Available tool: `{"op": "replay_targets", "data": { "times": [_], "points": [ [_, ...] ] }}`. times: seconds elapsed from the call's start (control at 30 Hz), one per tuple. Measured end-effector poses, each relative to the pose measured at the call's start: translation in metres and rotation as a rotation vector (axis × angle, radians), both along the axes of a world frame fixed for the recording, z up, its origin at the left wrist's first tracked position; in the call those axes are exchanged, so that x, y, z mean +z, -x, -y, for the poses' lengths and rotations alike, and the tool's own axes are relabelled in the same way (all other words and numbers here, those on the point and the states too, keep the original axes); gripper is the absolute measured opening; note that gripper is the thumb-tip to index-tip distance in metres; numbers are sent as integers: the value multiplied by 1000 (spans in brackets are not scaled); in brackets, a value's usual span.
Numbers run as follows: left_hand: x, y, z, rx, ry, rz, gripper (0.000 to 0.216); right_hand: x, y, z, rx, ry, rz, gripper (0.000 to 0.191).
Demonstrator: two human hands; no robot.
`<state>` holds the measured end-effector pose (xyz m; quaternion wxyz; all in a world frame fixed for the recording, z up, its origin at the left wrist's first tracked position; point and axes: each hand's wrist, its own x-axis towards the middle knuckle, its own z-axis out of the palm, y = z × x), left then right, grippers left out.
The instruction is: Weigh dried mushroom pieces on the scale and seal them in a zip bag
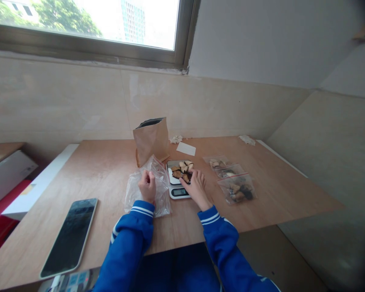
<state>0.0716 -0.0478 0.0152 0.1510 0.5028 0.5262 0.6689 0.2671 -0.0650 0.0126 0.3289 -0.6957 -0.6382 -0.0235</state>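
My left hand (147, 185) grips an empty clear plastic bag (158, 182) that lies crumpled on the wooden table (103, 170). My right hand (196, 185) rests by a small digital kitchen scale (179, 190), its fingers touching the brown and pale dried pieces (182, 169) piled on the scale's platform. Both arms wear blue sleeves with white stripes. Behind the scale stands an open brown paper bag (151, 140).
Three sealed zip bags of dried pieces (236, 188) lie to the right of the scale. A phone (70, 235) lies face up at the near left. A white card (186, 149) and white scraps (247, 139) sit near the tiled wall. Boxes stand to the left of the table.
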Motion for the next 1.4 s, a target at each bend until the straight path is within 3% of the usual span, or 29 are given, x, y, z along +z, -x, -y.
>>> {"op": "replay_targets", "data": {
  "times": [0.17, 0.37, 0.5, 0.63, 0.83, 1.03, 1.1, 1.2, 1.3, 1.4],
  "points": [
    [1, -1, 1, -11, -28, -12, 34, -3, -6, 0, 21, -29, 17, 30],
    [2, -1, 1, -7, -32, -12, 33, -1, -14, -3, 212, -64, -29, 23],
    [3, -1, 1, 1, -15, 1, 35, 5, -15, -2, 241, -78, -93, 19],
    [3, -1, 1, -7, 0, 13, 34, 22, -3, 0, 237, -92, -241, 19],
    [4, -1, 1, -12, -5, 8, 34, 67, 53, -9, 357, -119, -567, 25],
    [3, 0, 1, 2, -16, 17, 34, 92, 84, -7, 533, 68, -477, 19],
    [2, 0, 1, -15, 3, 35, 34, 92, 79, -8, 523, 53, -449, 19],
    [-2, 0, 2, -27, 26, 66, 36, 83, 62, -15, 437, -97, -407, 26],
    [-5, 0, 3, 0, 15, 85, 36, 64, 42, -28, 414, -138, -189, 26],
    [-5, 0, 4, 29, -3, 90, 36, 41, 30, -39, 516, -71, 79, 31]
  ]
}}
